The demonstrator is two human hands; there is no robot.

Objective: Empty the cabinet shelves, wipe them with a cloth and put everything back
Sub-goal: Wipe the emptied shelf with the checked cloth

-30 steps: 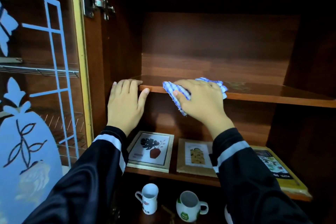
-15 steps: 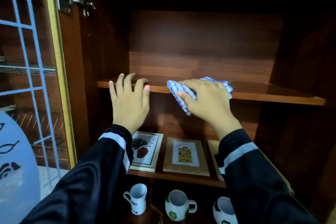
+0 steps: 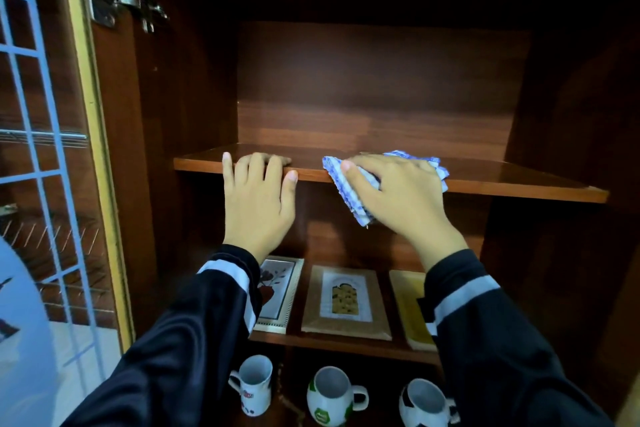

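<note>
**Upper shelf** (image 3: 485, 180): dark glossy wood, with nothing standing on it. Step in hand, as judged: wiping.

**Cloth** (image 3: 341, 180): blue-and-white check. It is bunched on the shelf's front edge, left of centre, with one corner hanging over the lip.

**Right hand** (image 3: 398, 191): laid over the cloth, fingers bent round the bunch and thumb on the hanging corner. It grips and presses.

**Left hand** (image 3: 258, 204): just beside the cloth, not touching it. The fingers are hooked over the shelf's front edge and the thumb is against the lip, so it holds the shelf as a brace.

**Middle shelf:** framed pictures (image 3: 344, 302), three, lying flat side by side.

**Below:** mugs (image 3: 330, 395), three, upright.

**Glass door** (image 3: 41, 184): open at the left.

**Handling notes:**
- The cloth sits at the front only, so the back strip and rear corners look likeliest to be missed. Long overlapping strokes from the rear wall forward would serve.
- Tuck the loose corner under the palm, so it sheds no dust onto the pictures beneath.
- Move the bracing hand aside to wipe the patch it covers.
- The shelf's right end lies well apart from the cloth and calls for a fuller reach.
</note>
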